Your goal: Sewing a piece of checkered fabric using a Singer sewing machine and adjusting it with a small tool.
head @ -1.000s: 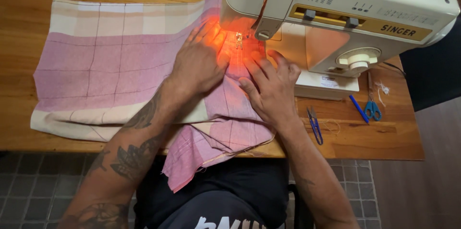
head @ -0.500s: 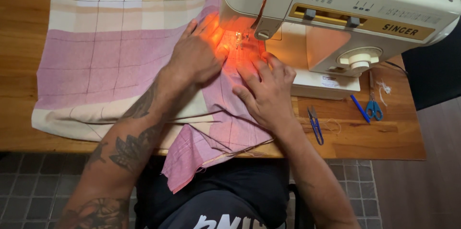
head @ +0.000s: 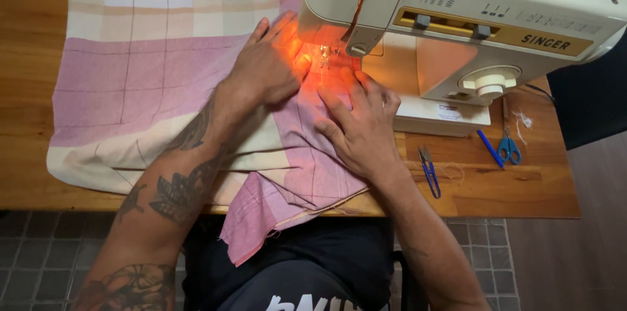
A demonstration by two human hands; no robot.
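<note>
pink checked cloth (head: 150, 89) lies flat under both hands (head: 313, 99).

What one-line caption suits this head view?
Both hands, left hand and right hand, press pink checked cloth flat beneath a cream sewing machine.

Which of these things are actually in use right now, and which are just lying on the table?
In use:
pink and cream checked cloth
cream sewing machine
left hand, flat on the cloth
right hand, flat on the cloth

Lying about:
blue thread snips
small blue-handled scissors
blue pen
wooden table
</note>
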